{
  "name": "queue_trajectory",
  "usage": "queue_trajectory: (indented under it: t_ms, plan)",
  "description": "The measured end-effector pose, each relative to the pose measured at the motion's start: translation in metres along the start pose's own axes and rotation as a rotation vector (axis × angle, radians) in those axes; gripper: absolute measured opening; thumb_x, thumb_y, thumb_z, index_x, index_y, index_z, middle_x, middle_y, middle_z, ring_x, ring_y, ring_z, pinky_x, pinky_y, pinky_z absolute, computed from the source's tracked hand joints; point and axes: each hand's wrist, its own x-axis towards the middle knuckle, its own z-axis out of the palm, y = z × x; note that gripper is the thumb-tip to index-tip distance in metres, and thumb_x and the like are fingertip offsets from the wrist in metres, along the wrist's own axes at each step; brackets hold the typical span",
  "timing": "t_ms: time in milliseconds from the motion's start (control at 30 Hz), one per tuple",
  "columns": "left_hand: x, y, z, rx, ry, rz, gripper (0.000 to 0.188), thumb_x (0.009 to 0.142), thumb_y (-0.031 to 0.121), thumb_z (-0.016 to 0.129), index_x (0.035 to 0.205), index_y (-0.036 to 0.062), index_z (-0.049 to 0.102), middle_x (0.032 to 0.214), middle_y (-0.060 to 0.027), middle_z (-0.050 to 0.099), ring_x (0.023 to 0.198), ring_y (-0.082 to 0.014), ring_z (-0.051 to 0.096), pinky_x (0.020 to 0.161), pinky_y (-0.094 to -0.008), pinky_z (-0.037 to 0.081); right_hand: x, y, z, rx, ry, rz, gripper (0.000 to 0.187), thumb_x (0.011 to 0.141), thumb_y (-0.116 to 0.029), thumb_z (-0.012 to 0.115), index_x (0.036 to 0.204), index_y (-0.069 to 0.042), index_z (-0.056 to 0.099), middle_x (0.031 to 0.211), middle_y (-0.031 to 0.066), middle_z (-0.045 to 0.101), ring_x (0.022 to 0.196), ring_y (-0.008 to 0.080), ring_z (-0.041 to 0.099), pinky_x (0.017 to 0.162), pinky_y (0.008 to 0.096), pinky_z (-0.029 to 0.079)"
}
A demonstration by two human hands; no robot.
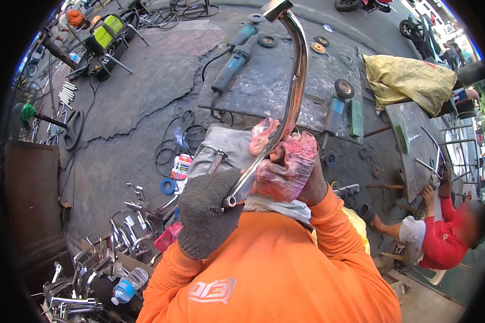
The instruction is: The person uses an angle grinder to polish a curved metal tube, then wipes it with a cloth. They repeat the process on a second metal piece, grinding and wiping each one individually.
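Note:
A shiny curved chrome bar (298, 70) slants up from my lap, with a short crosspiece at its far end and a small round eye at its near end. My left hand (207, 215), in a dark knitted glove, is closed around the near end, beside the eye. My right hand (312, 185) is bare and grips a crumpled, stained pink-red cloth (288, 172) bunched around the bar's lower middle. Part of the cloth shows on the bar's left side. Grey fabric (223, 141) lies over my lap beneath.
Angle grinders (234, 64) and loose discs (318, 48) lie on a low board ahead. Many chrome parts (83, 269) and a water bottle (130, 285) are at lower left. A person in red (442, 237) works at right by a tilted board (415, 140). Cables (186, 134) coil on the ground.

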Motion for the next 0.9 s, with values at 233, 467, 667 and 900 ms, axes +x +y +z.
queue_trajectory:
  t_ms: [233,467,667,900]
  plan:
    - [0.007,-0.008,0.006,-0.023,-0.005,0.007,0.042,0.073,-0.002,0.078,0.115,0.0015,0.073,0.097,-0.0175,0.074,0.088,-0.0377,0.073,0.078,-0.0442,0.056,0.006,0.016,-0.009,-0.194,0.06,-0.122,0.029,0.088,-0.03,0.08,0.105,-0.008,0.072,0.102,0.0073,0.075,0.094,0.0253,0.074,0.084,0.0391,0.058]
    - [0.0,-0.002,0.013,-0.007,-0.02,0.022,0.041,0.071,0.005,0.081,0.112,0.0077,0.075,0.095,-0.0137,0.074,0.085,-0.0369,0.071,0.075,-0.0469,0.053,-0.037,0.056,-0.01,0.64,0.209,0.457,0.039,0.093,-0.012,0.073,0.127,0.0,0.059,0.109,0.0112,0.075,0.096,0.0246,0.075,0.088,0.0358,0.061]
    - [-0.005,-0.004,0.009,0.054,0.003,0.03,0.034,0.076,0.007,0.081,0.109,0.0086,0.075,0.095,-0.0126,0.075,0.085,-0.036,0.071,0.074,-0.0462,0.053,-0.054,0.025,0.001,1.154,0.202,0.505,0.048,0.096,-0.009,0.07,0.138,-0.002,0.047,0.108,0.0092,0.072,0.101,0.0223,0.072,0.095,0.0355,0.059]
    - [-0.004,-0.004,0.006,0.053,-0.001,0.059,0.034,0.078,0.008,0.08,0.111,0.0084,0.075,0.096,-0.0132,0.075,0.087,-0.0356,0.072,0.076,-0.0459,0.054,-0.045,0.021,0.027,0.904,-0.03,0.51,0.052,0.096,-0.032,0.073,0.136,-0.004,0.053,0.118,0.0086,0.066,0.101,0.0201,0.064,0.1,0.0367,0.051]
